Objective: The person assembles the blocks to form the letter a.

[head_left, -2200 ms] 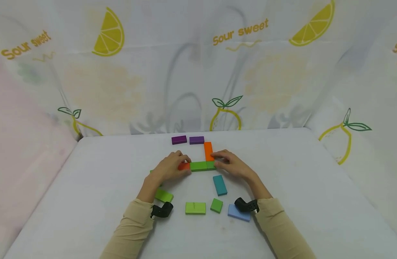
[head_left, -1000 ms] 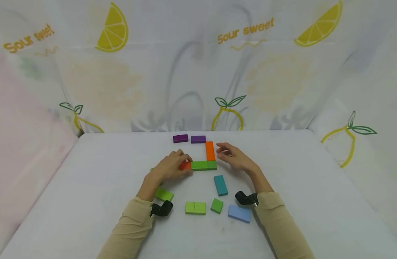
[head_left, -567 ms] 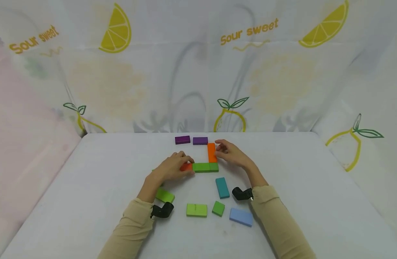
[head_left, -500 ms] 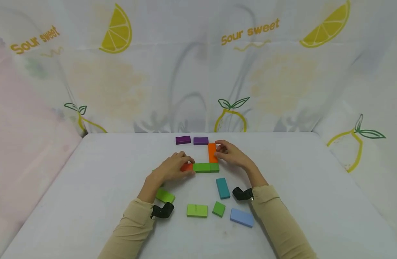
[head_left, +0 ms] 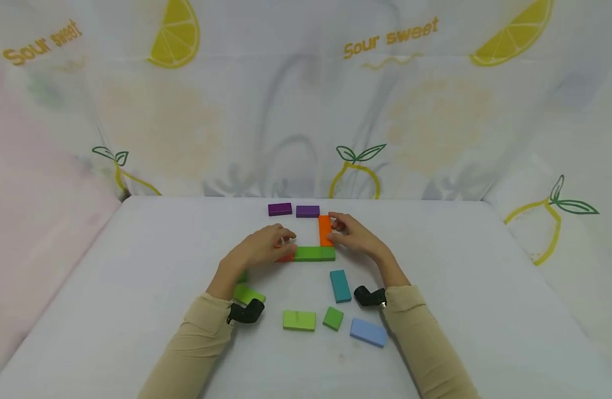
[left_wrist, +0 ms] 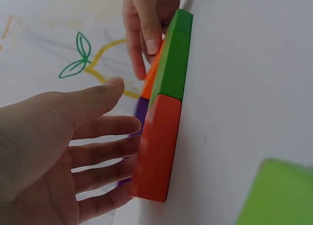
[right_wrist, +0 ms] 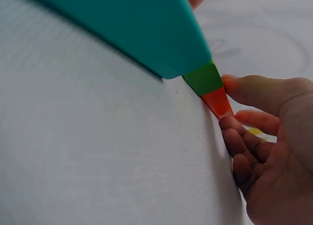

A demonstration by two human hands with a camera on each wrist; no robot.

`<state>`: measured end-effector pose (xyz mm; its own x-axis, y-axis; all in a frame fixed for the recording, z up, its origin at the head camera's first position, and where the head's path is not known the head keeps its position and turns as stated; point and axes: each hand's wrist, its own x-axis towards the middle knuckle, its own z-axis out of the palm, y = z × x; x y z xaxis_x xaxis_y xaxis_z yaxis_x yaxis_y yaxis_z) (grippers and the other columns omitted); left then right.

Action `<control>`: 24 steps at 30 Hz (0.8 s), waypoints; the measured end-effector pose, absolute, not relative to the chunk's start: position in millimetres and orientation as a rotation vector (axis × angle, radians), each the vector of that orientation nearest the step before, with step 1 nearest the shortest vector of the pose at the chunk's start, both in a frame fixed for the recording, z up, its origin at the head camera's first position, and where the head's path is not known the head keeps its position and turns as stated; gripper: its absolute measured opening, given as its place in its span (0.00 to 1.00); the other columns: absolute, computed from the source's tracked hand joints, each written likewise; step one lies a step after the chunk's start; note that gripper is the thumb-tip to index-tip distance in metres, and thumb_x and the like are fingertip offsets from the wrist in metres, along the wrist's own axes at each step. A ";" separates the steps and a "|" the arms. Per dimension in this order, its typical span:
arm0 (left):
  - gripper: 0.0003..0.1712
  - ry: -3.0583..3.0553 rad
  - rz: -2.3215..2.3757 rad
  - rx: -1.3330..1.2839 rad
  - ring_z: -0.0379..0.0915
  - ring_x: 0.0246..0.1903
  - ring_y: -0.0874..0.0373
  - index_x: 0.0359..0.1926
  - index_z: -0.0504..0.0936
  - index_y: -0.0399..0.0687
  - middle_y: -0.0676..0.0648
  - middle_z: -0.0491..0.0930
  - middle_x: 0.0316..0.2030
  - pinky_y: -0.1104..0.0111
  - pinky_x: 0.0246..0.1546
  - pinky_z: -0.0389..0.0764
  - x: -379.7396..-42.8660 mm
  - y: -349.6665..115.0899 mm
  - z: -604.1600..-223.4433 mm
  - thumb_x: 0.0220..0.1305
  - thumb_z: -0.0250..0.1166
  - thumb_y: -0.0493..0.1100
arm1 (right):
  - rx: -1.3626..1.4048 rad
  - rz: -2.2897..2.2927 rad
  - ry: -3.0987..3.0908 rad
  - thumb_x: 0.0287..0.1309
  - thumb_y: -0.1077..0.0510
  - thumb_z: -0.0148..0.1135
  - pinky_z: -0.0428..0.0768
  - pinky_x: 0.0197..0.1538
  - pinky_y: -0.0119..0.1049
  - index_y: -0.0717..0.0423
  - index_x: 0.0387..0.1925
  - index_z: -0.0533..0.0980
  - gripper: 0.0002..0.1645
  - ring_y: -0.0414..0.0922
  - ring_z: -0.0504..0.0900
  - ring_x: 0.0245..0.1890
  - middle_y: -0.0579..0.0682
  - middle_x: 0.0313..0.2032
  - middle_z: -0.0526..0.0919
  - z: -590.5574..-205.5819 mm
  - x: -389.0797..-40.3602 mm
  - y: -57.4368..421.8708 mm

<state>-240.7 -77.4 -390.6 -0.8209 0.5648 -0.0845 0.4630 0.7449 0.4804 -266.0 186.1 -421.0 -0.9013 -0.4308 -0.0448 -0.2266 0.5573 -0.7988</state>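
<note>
Two green blocks, one longer [head_left: 307,254] and one small [head_left: 328,254], lie end to end with a red block [left_wrist: 159,151]. An orange block [head_left: 325,230] runs back from the small green one. My left hand [head_left: 258,246] is beside the red block, its fingers extended and thumb apart; in the left wrist view some fingertips reach the red block's side. At the orange block, my right hand [head_left: 355,235] has its thumb by the near end and its index finger at the far end, holding it lightly; the other fingers curl beneath.
Two purple blocks [head_left: 279,209] lie at the back. Nearer are a teal block [head_left: 340,286], a lime block [head_left: 299,321], a small green block [head_left: 333,318] and a light blue block [head_left: 368,332]. Another lime block [head_left: 249,295] and a partly hidden green one [head_left: 243,276] lie by the left wrist.
My right hand left the small green block, lifted off, then came to the orange block's right side. My left hand has loosened its fingers from the red block.
</note>
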 end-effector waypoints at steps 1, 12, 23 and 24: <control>0.23 2.718 0.678 0.822 0.74 0.46 0.51 0.56 0.77 0.43 0.44 0.79 0.47 0.58 0.50 0.77 -242.8 -75.8 -388.7 0.67 0.57 0.52 | -0.541 -1.262 2.562 0.62 0.57 0.58 0.66 0.63 0.48 0.62 0.68 0.58 0.36 0.53 0.68 0.54 0.60 0.51 0.70 -420.4 -265.6 187.4; 0.21 2.757 0.814 0.819 0.74 0.50 0.49 0.56 0.76 0.43 0.44 0.78 0.52 0.56 0.53 0.76 -248.0 -71.1 -392.1 0.66 0.58 0.47 | -0.482 -1.238 2.563 0.61 0.56 0.60 0.67 0.63 0.47 0.61 0.69 0.56 0.39 0.52 0.68 0.53 0.58 0.51 0.70 -424.3 -260.8 193.7; 0.21 2.886 0.867 0.783 0.76 0.50 0.48 0.56 0.75 0.42 0.42 0.77 0.54 0.56 0.52 0.77 -258.6 -54.6 -385.3 0.65 0.60 0.44 | -0.522 -1.253 2.576 0.64 0.56 0.57 0.68 0.60 0.45 0.61 0.69 0.57 0.36 0.52 0.68 0.51 0.60 0.51 0.70 -417.8 -260.5 194.9; 0.20 2.882 0.861 0.786 0.76 0.50 0.48 0.56 0.76 0.42 0.42 0.77 0.54 0.56 0.52 0.77 -259.8 -52.4 -384.6 0.65 0.60 0.44 | -0.514 -1.250 2.576 0.64 0.56 0.56 0.67 0.59 0.45 0.61 0.69 0.57 0.36 0.52 0.68 0.51 0.60 0.51 0.70 -418.4 -260.0 194.7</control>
